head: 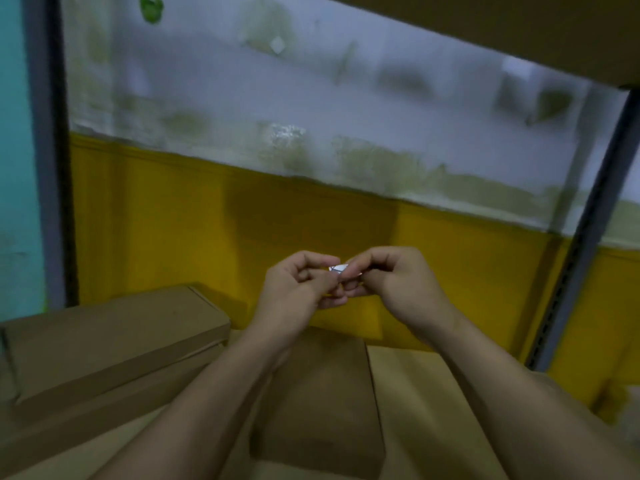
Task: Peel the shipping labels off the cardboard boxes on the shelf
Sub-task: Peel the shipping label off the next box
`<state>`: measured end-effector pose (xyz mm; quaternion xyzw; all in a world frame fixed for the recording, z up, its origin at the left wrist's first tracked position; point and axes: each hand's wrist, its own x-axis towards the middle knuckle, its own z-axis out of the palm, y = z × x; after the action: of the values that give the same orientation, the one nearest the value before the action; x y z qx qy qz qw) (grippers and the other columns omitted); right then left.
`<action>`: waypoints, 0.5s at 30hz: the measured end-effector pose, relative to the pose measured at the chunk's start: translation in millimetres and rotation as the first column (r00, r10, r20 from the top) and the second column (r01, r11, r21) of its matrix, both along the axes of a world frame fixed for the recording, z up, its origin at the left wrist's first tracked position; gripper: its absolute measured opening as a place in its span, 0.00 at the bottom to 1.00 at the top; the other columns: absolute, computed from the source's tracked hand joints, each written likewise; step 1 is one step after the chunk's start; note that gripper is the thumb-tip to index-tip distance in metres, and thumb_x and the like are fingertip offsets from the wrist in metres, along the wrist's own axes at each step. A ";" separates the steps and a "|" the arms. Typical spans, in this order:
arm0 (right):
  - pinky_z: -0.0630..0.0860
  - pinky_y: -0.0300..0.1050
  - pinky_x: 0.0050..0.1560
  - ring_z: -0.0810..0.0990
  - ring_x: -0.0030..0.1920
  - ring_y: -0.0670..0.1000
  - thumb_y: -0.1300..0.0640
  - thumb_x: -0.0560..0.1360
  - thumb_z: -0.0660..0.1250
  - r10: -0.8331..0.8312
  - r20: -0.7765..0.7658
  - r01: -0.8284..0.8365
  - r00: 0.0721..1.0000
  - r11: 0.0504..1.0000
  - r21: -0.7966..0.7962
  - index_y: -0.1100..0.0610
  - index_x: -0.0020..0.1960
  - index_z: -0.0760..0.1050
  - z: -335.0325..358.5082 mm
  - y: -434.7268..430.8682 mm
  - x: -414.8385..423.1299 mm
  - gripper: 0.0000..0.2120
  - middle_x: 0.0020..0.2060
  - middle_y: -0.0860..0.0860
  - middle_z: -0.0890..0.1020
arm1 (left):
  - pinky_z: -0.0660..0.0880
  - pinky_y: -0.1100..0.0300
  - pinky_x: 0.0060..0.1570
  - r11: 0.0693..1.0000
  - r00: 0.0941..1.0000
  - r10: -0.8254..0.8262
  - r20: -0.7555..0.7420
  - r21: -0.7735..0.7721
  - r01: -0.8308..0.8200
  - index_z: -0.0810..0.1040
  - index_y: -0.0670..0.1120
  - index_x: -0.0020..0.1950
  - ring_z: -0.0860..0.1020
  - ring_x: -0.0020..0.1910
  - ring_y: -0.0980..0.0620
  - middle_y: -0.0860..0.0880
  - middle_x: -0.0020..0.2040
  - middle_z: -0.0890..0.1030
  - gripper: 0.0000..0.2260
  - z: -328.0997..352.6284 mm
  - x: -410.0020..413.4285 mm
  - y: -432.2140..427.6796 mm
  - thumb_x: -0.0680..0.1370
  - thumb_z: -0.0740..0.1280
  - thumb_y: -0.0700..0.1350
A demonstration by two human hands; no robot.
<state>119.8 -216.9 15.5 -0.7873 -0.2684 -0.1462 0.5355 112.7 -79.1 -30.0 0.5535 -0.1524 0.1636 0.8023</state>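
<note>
Left hand (300,282) and right hand (391,277) together pinched a small crumpled label (337,268) at frame centre, above the boxes (114,341).

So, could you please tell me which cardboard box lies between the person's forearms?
The darker brown box in the middle. The long box sits off to the left, and the paler cardboard lies to the right.
</note>
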 end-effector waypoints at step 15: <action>0.76 0.45 0.34 0.78 0.29 0.45 0.58 0.75 0.70 -0.273 0.038 0.276 0.961 0.947 -0.166 0.59 0.40 0.77 -12.5 -46.0 -124.2 0.07 0.29 0.51 0.80 | 0.79 0.60 0.44 0.964 0.975 0.052 0.214 0.246 -0.105 0.80 0.48 0.44 0.83 0.36 0.54 0.52 0.32 0.83 0.10 -14.9 -107.3 -31.0 0.74 0.70 0.32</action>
<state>-4.4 -263.0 3.0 -0.8587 -0.1715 -0.2014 0.4390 5.4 -110.1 -44.9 0.6381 -0.2322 0.2308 0.6969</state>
